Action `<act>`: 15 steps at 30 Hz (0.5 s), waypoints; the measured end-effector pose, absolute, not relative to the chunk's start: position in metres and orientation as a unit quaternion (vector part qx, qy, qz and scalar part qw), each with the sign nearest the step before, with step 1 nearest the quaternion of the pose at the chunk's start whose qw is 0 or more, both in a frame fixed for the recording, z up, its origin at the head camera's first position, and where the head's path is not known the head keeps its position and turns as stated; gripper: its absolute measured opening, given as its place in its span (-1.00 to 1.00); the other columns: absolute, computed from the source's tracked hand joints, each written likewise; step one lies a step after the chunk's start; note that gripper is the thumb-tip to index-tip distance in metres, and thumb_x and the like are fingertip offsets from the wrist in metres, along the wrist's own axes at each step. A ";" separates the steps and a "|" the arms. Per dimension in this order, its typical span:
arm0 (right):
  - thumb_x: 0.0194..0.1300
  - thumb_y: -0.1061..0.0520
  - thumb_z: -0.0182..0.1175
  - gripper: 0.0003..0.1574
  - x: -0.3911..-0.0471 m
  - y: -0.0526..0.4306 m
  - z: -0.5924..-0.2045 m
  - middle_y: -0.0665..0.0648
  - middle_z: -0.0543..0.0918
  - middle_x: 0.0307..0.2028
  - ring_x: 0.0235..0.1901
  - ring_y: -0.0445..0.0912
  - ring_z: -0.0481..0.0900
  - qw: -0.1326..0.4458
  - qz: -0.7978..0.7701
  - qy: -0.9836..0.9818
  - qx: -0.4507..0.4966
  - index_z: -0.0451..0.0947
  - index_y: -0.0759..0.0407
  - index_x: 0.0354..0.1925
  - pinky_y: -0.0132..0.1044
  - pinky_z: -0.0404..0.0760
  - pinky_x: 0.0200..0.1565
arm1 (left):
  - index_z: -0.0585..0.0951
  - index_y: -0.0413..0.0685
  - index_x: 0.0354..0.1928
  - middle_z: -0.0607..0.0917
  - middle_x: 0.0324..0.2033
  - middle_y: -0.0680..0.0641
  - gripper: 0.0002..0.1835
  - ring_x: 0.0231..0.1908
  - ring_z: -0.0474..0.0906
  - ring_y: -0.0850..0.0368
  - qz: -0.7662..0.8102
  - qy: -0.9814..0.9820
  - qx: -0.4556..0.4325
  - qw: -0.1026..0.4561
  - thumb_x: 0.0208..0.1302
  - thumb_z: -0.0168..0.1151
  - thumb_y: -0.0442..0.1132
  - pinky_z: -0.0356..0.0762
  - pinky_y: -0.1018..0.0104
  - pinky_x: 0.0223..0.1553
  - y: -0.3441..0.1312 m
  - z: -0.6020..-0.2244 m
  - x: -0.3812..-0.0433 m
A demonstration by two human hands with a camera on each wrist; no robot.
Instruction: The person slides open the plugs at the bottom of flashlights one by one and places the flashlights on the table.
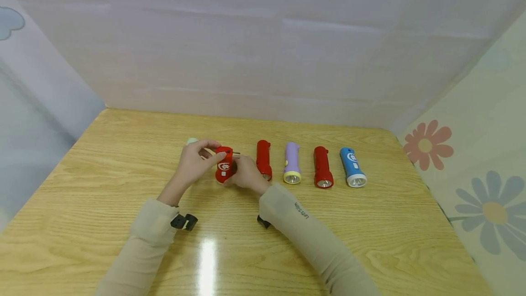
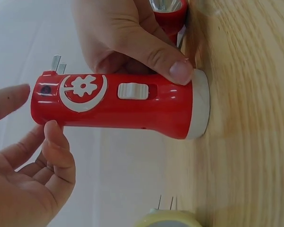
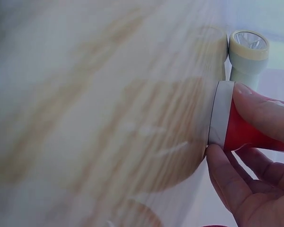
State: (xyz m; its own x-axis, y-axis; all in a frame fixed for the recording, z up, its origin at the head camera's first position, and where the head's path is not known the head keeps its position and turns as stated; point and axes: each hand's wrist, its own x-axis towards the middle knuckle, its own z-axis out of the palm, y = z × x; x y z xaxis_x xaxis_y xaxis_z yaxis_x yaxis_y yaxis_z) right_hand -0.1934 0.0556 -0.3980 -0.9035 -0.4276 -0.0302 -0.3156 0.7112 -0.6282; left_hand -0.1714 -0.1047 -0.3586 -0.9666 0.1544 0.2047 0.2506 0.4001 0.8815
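A red flashlight [image 1: 224,164] stands upright, its white-rimmed head down on the table. Two metal plug prongs [image 2: 57,64] stick out of the side near its tail. My right hand [image 1: 246,173] grips it low down, thumb [image 3: 258,106] and fingers round the head end. Up at the tail is my left hand [image 1: 194,161], its fingers spread. In the left wrist view one left fingertip [image 2: 54,128] is right at the tail's edge, and another finger points at the end with a small gap. A white slide switch [image 2: 133,91] and white emblem show on the body.
A pale green flashlight [image 3: 248,54] with a cream rim stands behind my left hand. Right of my hands lie a red flashlight [image 1: 263,156], a purple one [image 1: 292,159], another red one [image 1: 322,163] and a blue one [image 1: 350,162]. A fabric backdrop [image 1: 263,58] rises behind the table [image 1: 102,186].
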 end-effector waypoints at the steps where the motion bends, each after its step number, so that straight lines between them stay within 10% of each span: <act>1: -0.18 0.18 0.49 -0.35 -0.193 0.056 -0.398 0.10 0.63 -0.17 -0.18 -0.08 0.55 0.088 -0.325 0.920 -0.201 0.53 0.25 -0.05 -0.29 0.48 -0.07 | 0.59 -0.27 -0.14 0.61 -0.25 -0.18 -0.72 -0.43 0.48 0.06 -0.537 -0.834 -0.123 0.040 0.11 0.29 -0.27 0.43 0.37 -0.52 -0.105 -0.359 -0.171; 15: -0.17 0.21 0.47 -0.44 -0.191 0.059 -0.395 0.10 0.65 -0.29 -0.32 -0.12 0.58 0.111 -0.338 0.913 -0.200 0.54 0.27 -0.12 -0.33 0.52 -0.21 | 0.58 -0.24 -0.08 0.59 -0.23 -0.15 -0.67 -0.36 0.47 0.04 -0.543 -0.831 -0.118 0.032 0.11 0.29 -0.25 0.43 0.33 -0.49 -0.102 -0.360 -0.172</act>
